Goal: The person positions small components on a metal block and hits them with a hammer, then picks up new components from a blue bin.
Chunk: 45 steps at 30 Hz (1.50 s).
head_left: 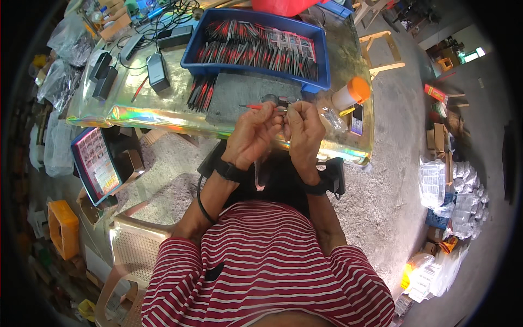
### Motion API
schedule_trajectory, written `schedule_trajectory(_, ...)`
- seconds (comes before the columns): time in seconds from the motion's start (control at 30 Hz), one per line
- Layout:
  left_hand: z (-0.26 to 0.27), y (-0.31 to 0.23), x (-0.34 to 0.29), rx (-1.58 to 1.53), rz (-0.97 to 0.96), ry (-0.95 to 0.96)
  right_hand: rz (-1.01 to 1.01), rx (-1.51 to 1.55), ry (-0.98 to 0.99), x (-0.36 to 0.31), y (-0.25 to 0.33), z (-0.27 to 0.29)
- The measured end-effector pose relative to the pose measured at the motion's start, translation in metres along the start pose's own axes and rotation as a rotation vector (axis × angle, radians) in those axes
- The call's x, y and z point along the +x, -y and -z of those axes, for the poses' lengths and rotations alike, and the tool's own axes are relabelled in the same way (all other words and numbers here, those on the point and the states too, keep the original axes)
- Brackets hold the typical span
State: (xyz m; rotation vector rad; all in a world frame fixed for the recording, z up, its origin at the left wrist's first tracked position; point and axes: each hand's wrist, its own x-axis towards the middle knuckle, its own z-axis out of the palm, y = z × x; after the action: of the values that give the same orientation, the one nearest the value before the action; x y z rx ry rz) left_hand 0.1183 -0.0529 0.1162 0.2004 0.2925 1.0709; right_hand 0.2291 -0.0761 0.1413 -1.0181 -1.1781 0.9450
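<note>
- One slim red stick (251,106), clamped in left hand (254,133) fingers, above worktop (175,102) near edge.
- Right hand (305,131) alongside, fingertips together; cannot tell on what.
- Blue tray (210,69) of red-and-black sticks (255,52), toward far edge.

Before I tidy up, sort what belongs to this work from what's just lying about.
Likely in the work: red stick in the left hand, blue tray, loose red-and-black sticks, dark slab.

Apparently lying about: phone, orange crate, plastic chair.
</note>
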Motion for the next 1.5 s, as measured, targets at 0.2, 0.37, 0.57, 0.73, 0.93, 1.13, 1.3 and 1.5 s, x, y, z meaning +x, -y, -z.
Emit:
schedule_trajectory(0.2, -0.001, 0.006, 0.000, 0.193, -0.054, -0.086, 0.054, -0.277, -0.052, -0.006, -0.001, 0.003)
schedule_trajectory(0.37, -0.008, 0.006, 0.002, 0.251, -0.180, -0.014, 0.132, -0.306, -0.153, -0.003, -0.017, -0.003)
schedule_trajectory(0.57, -0.005, -0.003, 0.008, 0.803, -0.431, -0.013, -0.132, 0.141, -0.134, -0.001, -0.027, -0.002)
schedule_trajectory(0.73, -0.012, -0.012, 0.008, 1.008, -0.456, 0.059, -0.410, 0.450, -0.044, 0.000, -0.026, 0.007)
schedule_trajectory(0.93, -0.009, -0.006, 0.000, 1.099, -0.474, 0.040, -0.422, 0.537, -0.046, -0.009, -0.027, 0.007)
schedule_trajectory(1.13, -0.006, -0.010, 0.008, 1.268, -0.473, 0.008, -0.493, 0.497, -0.065, -0.003, -0.030, 0.006)
schedule_trajectory(1.3, 0.007, -0.007, 0.016, 0.933, -0.414, -0.017, -0.498, 0.619, -0.038, 0.003, -0.034, -0.001)
schedule_trajectory(1.5, 0.020, -0.005, 0.016, 0.934, -0.458, -0.092, -0.529, 0.654, 0.035, -0.003, -0.050, -0.001)
